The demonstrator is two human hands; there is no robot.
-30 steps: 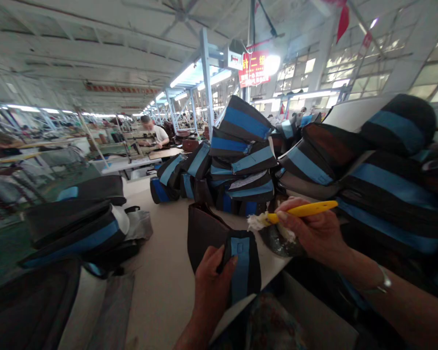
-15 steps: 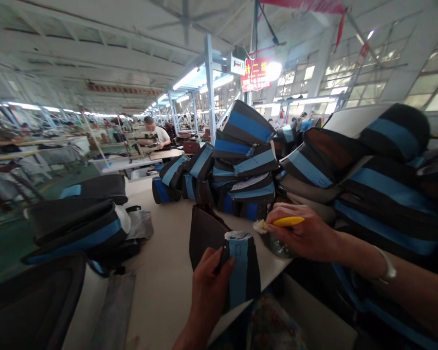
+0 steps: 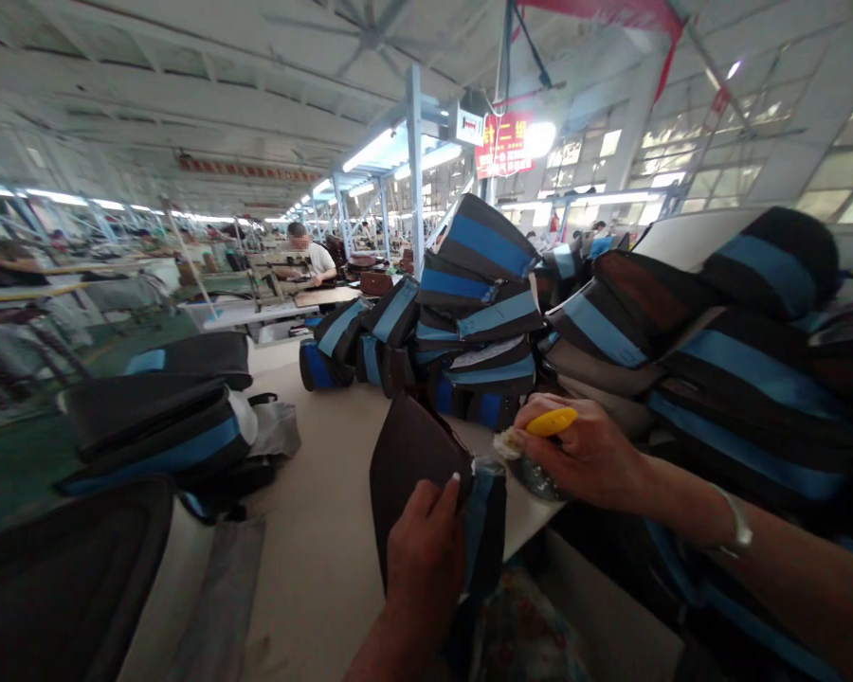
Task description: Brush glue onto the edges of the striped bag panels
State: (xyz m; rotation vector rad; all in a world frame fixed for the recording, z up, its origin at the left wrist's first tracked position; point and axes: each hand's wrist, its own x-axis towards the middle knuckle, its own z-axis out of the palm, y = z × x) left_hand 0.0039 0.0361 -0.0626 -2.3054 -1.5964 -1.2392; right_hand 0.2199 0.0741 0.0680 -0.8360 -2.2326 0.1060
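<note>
My left hand [image 3: 426, 545] is closed round a dark brown bag piece [image 3: 407, 459], its thumb and fingers along the upper part. The blue-striped black side [image 3: 489, 521] of that piece faces right, and its top edge looks whitish. To the right of it, my right hand [image 3: 593, 455] grips a brush [image 3: 551, 421] with a yellow handle. The brush's pale, clumped bristle end points left, apart from the bag piece. Just under the right hand sits a clear container [image 3: 538, 480], partly covered by the fingers; its contents cannot be made out.
Black and blue bag pieces [image 3: 494, 237] are heaped at the table's back and right. More bag pieces [image 3: 163, 426] lie stacked on the left. The pale tabletop [image 3: 313, 530] runs between them. Farther off, a person [image 3: 317, 260] sits at another table.
My left hand has turned the bag piece, so more of its brown face shows and the blue stripe looks narrower. The yellow brush handle has shifted slightly left and up in my right hand.
</note>
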